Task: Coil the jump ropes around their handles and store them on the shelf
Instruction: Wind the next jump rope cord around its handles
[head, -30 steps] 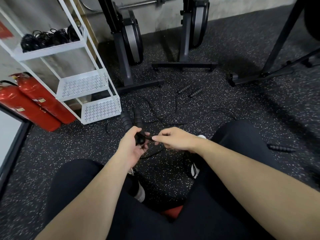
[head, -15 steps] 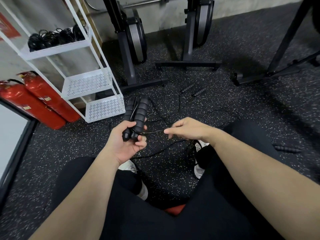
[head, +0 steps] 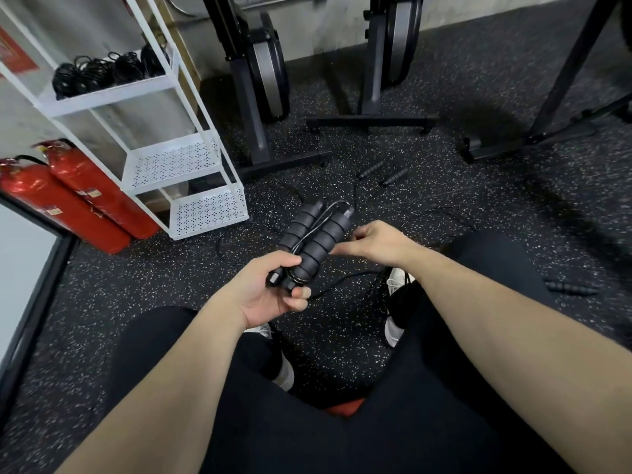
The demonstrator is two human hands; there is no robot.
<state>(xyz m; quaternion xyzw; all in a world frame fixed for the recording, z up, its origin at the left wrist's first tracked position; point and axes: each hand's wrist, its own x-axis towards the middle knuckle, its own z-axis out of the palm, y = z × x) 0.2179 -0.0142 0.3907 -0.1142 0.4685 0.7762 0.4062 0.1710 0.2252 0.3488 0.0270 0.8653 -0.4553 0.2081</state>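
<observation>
The left hand (head: 270, 292) is gripping the lower ends of two black ribbed foam jump-rope handles (head: 316, 242), held side by side above the speckled black rubber floor (head: 478, 186). The right hand (head: 372, 242) is pinching the thin black rope cord (head: 328, 217) just beside the handles, fingers blurred. Coiled black ropes (head: 106, 71) are lying on the top tier of the white metal shelf (head: 191, 165).
</observation>
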